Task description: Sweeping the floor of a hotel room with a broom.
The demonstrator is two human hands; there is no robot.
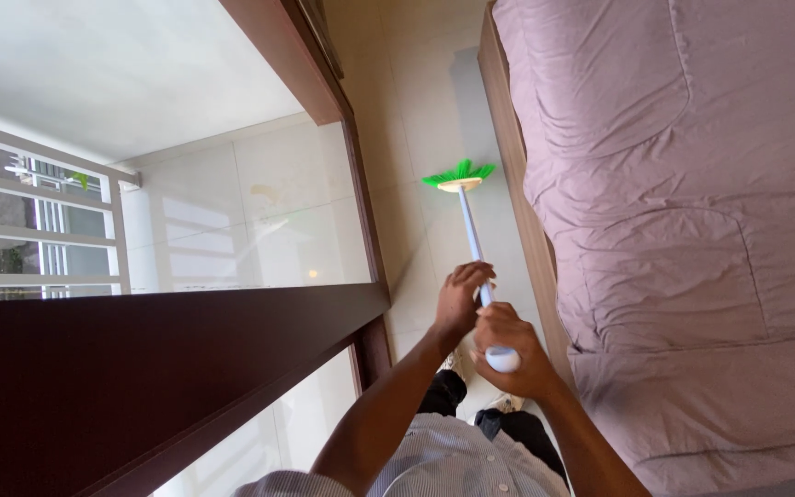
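A broom with green bristles (459,173) and a pale blue-white handle (469,228) reaches down to the cream tiled floor (416,110) in the narrow strip between window and bed. My left hand (459,299) is wrapped around the handle partway up. Just behind it, my right hand (505,348) grips the handle's rounded top end. Both arms stretch out from my striped shirt at the bottom of the view.
A bed with a mauve quilted cover (692,212) and wooden side rail (517,184) fills the right. On the left, a dark wooden window frame (140,368) and glass pane (259,212) overlook a balcony with white railings (48,230).
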